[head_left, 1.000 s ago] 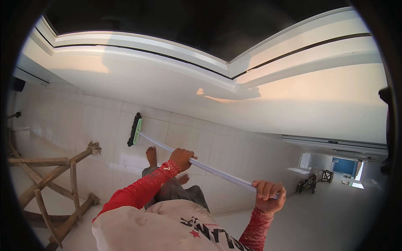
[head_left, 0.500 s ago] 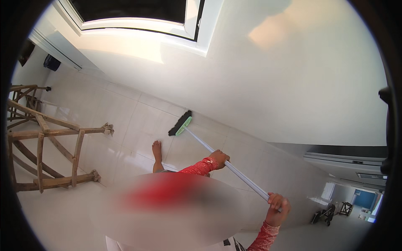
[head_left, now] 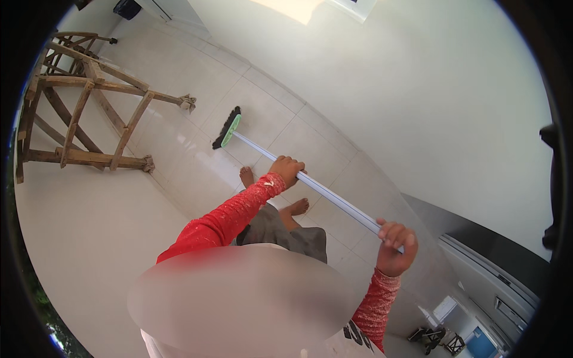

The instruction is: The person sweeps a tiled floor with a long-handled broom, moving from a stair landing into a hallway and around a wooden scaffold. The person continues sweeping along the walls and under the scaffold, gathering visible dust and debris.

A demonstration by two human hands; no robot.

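— Two hands on one tool, we note. Starting at the left: what stands there?

— We log a wooden trestle (head_left: 83, 113), rough timber with crossed braces, its feet on the pale tiled floor (head_left: 179, 149). It stands well apart from the tool.

— Next to the right?

— The broom head (head_left: 227, 129), dark bristles on a green block, resting on the tiles near the foot of the white wall (head_left: 388, 89). From it the broom handle (head_left: 334, 200), a pale straight pole, slants down to the right across the view.

— Where do we place the left hand?

— The left hand (head_left: 287, 170) is closed over the pole at about its middle, knuckles up, fingers (head_left: 293, 162) wrapped round so the handle runs through the fist and comes out on both sides. A red sleeve (head_left: 230, 218) covers the forearm. Two bare feet (head_left: 246, 176) show on the tiles just under that hand.

— And the right?

— The right hand (head_left: 394, 247) grips the upper end of the same pole, fingers (head_left: 391, 230) curled over the top of it and thumb beneath; the handle ends inside or just past this grip, we cannot tell which. Both hands are fully closed on the pole, well apart from each other, with the bristle end far beyond the left fist.

— Farthest right?

— A dark doorway edge and small furniture (head_left: 439, 340) in a far room, too small to make out.
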